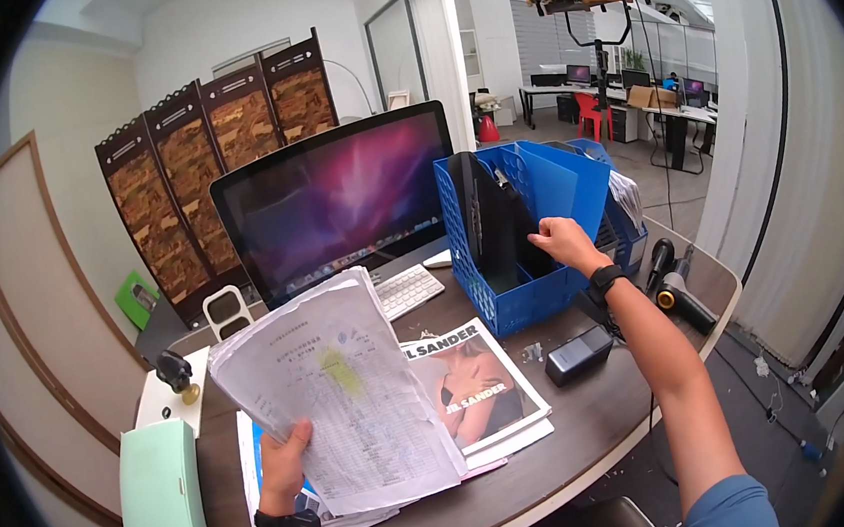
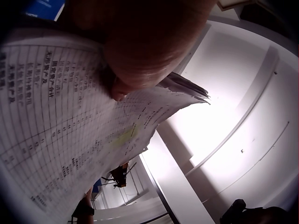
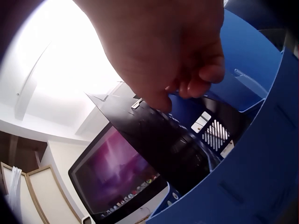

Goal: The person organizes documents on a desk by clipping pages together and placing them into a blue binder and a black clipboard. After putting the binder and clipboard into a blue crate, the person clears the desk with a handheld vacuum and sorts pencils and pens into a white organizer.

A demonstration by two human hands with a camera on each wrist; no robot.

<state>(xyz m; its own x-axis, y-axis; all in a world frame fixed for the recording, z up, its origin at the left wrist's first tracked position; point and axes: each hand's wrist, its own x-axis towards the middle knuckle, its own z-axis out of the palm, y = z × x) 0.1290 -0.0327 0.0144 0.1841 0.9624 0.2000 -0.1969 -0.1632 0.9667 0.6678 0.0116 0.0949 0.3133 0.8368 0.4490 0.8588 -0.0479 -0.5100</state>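
Observation:
My left hand point(image 1: 285, 464) grips a thick stack of printed papers point(image 1: 339, 401) at its lower left, thumb lying over the front sheet. A table of text and a yellow highlighted patch show on that sheet; in the left wrist view the thumb point(image 2: 140, 70) presses on the page. Over the blue file holder point(image 1: 516, 307), my right hand point(image 1: 569, 244) has its fingers curled, with the thumb right at the top corner of a black folder point(image 3: 145, 126). A blue folder point(image 1: 553, 177) stands upright behind that hand in the same holder.
Under the papers lies a magazine point(image 1: 488, 388). A monitor point(image 1: 336, 201) and keyboard point(image 1: 409, 290) stand behind. Right of the magazine sits a dark box-shaped device point(image 1: 579, 354), with a drill-like tool point(image 1: 684, 301) farther right. A mint-green box point(image 1: 164, 497) is at left.

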